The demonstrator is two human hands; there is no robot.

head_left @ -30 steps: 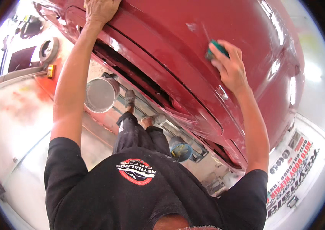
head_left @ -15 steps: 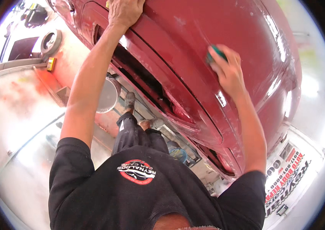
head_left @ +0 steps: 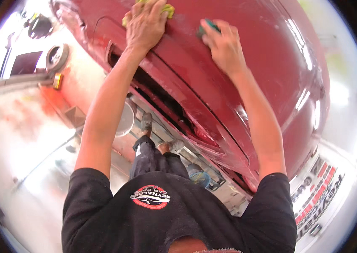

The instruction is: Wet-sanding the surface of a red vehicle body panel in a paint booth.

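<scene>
A dark red car body (head_left: 262,46) with pale smears and scuffs on its paint fills the upper part of the view. My left hand (head_left: 147,29) presses a bunched yellow-green cloth (head_left: 169,9) onto the panel beside the long dark seam. The cloth sticks out around my fingers. To the right, my right hand (head_left: 228,48) is closed around a small green pad (head_left: 206,28), held against the red surface. Motion slightly blurs those fingers, and the pad's underside is hidden.
Below the panel runs a dark gap (head_left: 161,90) in the bodywork. A pale bucket (head_left: 126,120) and a blue bucket (head_left: 200,178) stand on the floor near my feet. A tire (head_left: 56,57) lies at the far left. A printed banner (head_left: 319,194) hangs at the right.
My right hand has slid the green pad up and left across the panel, closer to my left hand. My left hand appears lower and further right, with more of the cloth showing.
</scene>
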